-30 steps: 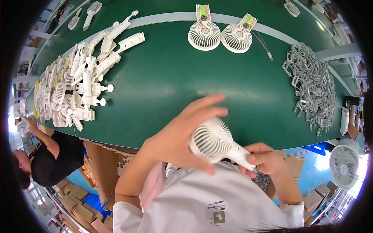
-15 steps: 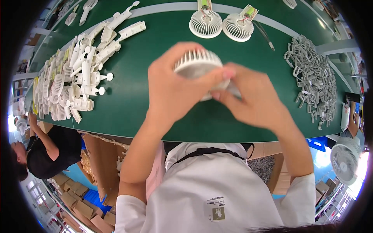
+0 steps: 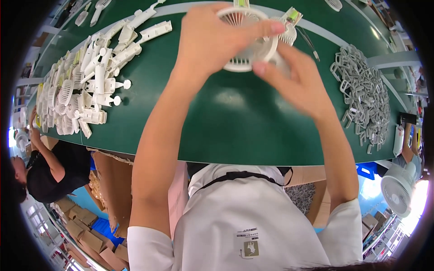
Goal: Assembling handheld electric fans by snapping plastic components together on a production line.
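Over the far part of the green table, my left hand (image 3: 208, 43) grips a round white fan housing (image 3: 238, 67) with slotted sides. Its thumb lies across the open face of the housing. At the right rim my right hand (image 3: 298, 81) pinches a pale, blurred part of it between thumb and fingers. Behind the held piece, one white fan housing with a green-and-yellow part (image 3: 293, 17) shows beside my left thumb. Another one is mostly hidden, with only its green top (image 3: 241, 3) showing.
White fan housings (image 3: 66, 92) and white handle shells (image 3: 105, 77) are heaped on the left. A pile of grey loop-shaped parts (image 3: 364, 95) lies at right. A thin tool (image 3: 311, 45) rests near the far edge. Another person (image 3: 56, 169) works at far left.
Both hands have moved away from me with the fan housing, toward the far side of the table. Its open face has turned more toward me, and the right-hand fingers have spread a little.
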A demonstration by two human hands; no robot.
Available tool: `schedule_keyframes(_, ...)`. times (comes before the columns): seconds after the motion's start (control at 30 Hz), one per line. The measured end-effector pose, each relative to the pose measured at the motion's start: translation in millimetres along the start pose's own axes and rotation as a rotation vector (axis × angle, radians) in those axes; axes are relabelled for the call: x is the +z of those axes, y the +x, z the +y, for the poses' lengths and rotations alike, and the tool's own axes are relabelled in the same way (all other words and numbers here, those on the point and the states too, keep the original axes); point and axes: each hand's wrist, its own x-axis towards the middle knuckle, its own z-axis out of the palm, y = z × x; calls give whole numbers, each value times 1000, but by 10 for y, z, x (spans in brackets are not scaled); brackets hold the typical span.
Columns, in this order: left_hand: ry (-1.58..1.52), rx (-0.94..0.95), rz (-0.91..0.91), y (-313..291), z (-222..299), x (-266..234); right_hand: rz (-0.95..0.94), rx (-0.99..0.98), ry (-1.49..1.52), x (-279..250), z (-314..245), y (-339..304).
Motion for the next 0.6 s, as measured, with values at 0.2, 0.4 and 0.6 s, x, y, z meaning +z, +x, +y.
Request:
schedule_keyframes(0.2, -1, -131, -36, -183, -185, 16, -210, 298, 92, -189, -258, -412)
schedule_keyframes(0.4, -755, 61, 228, -594, -500, 391, 230, -93, -458, 46, -493, -598)
schedule_keyframes(0.6, -1344, -112, 126, -763, -380, 323, 48, -114, -256, 237, -753, -1009)
